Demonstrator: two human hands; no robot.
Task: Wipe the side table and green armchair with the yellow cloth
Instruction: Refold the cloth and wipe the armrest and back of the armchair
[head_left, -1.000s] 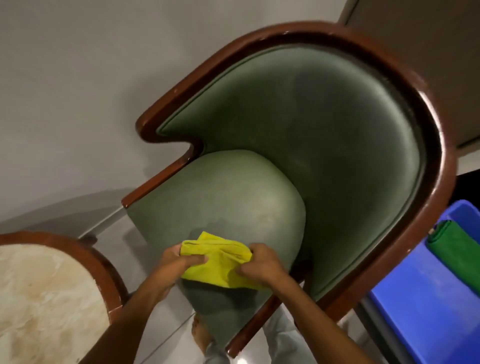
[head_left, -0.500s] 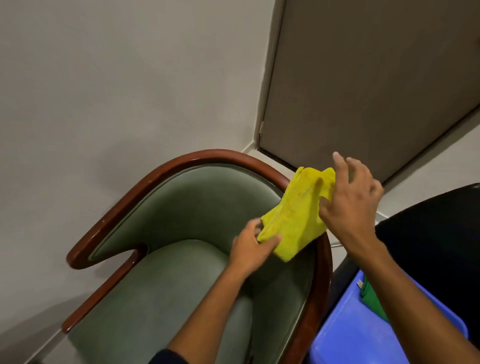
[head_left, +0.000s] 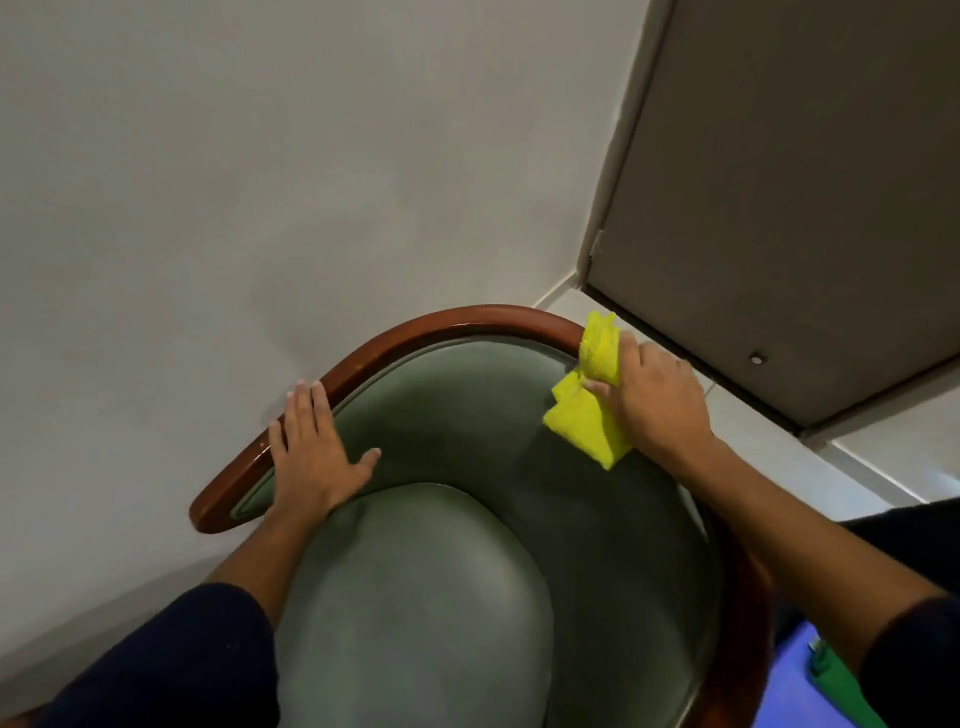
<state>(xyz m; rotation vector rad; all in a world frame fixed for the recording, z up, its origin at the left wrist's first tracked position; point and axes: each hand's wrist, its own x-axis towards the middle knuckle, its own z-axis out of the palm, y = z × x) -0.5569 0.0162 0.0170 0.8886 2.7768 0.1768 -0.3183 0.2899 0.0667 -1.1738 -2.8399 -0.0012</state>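
Observation:
The green armchair (head_left: 447, 426) fills the lower middle of the head view, with a curved reddish wooden rim and a rounded seat cushion. My right hand (head_left: 657, 402) grips the folded yellow cloth (head_left: 589, 410) and presses it against the upper right of the backrest, where the cloth drapes over the wooden rim. My left hand (head_left: 311, 452) lies flat, fingers spread, on the left side of the rim and backrest padding. The side table is out of view.
A pale wall (head_left: 260, 182) stands close behind the chair. A grey-brown door (head_left: 805, 208) is at the upper right. A blue bin (head_left: 795, 691) with a green cloth (head_left: 841, 691) in it sits at the lower right corner.
My left hand let go of the cloth and moved to the chair's left rim. My right hand brought the cloth down onto the upper right of the backrest. The view moved closer over the chair.

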